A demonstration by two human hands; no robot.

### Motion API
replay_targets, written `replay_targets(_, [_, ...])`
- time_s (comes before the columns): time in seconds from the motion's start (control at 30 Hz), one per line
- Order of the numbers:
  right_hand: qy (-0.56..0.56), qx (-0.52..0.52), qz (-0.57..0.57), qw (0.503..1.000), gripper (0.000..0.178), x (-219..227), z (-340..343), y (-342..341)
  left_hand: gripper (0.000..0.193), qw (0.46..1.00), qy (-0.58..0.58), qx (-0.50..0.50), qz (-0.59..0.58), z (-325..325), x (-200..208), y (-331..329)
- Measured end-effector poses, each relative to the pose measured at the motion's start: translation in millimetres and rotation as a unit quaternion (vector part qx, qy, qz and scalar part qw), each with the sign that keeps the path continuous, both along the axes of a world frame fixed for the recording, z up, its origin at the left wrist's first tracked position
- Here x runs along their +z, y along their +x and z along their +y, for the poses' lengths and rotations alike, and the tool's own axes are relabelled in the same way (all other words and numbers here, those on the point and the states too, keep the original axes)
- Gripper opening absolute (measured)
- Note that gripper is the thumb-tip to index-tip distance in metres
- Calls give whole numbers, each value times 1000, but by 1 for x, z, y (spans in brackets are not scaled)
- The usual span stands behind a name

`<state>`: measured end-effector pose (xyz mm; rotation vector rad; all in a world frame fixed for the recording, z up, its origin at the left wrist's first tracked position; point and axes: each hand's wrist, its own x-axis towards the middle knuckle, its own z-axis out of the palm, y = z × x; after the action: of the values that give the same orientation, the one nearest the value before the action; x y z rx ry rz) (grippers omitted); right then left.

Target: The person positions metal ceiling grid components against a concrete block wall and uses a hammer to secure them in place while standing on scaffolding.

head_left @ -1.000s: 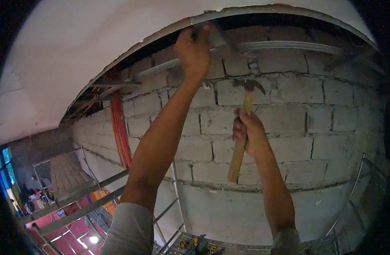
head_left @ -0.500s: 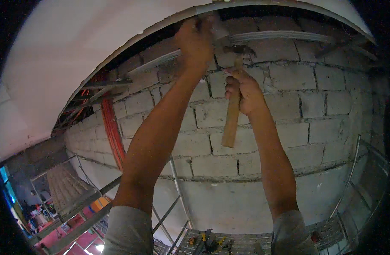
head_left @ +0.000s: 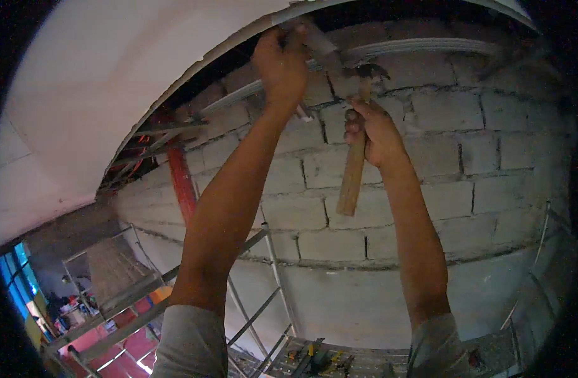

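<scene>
Blockwork [head_left: 427,151] is spread behind the fingers of both hands, and above them the wall is met by a dark gap under the broken edge of a white ceiling [head_left: 112,69]. The handle of a hammer [head_left: 351,179] is grasped by the right hand [head_left: 377,129], with the fingers wrapped round it; the head is held above those fingers, and the butt is pointed down below them. The left hand [head_left: 279,72] is raised to the ceiling's edge, its fingers bent. Beyond their tips, toward the hammer head, a blurred grey strip [head_left: 320,41] is seen; whether it is grasped by them cannot be told. A pale rail [head_left: 421,45] is run along the wall, up and to the right of the right fingers. Red tubes [head_left: 182,183] are set below and left of the left fingers. Far below both hands, scaffolding [head_left: 273,258] is stood, and tools [head_left: 311,359] are laid on a platform [head_left: 374,359].
</scene>
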<state>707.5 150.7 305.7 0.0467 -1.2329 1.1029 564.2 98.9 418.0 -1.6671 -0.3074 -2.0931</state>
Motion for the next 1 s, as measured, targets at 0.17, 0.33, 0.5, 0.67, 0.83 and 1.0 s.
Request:
replay_targets(0.17, [56, 33, -94, 993, 19, 22, 2, 1, 24, 992, 50, -108, 32, 0, 0, 1])
replay_targets(0.33, [55, 13, -63, 996, 19, 14, -1, -2, 20, 985, 60, -149, 59, 9, 7, -2])
replay_targets(0.5, [34, 81, 4, 996, 21, 22, 10, -9, 19, 982, 23, -177, 66, -4, -1, 11])
replay_targets(0.67, [154, -15, -80, 985, 21, 26, 1, 5, 21, 992, 29, -98, 74, -10, 5, -3])
replay_targets(0.83, [61, 68, 9, 996, 21, 26, 8, -4, 26, 992, -7, -106, 68, -10, 3, 4])
replay_targets(1.0, [106, 80, -52, 990, 21, 29, 0, -16, 31, 988, -41, -136, 57, -7, 5, -4])
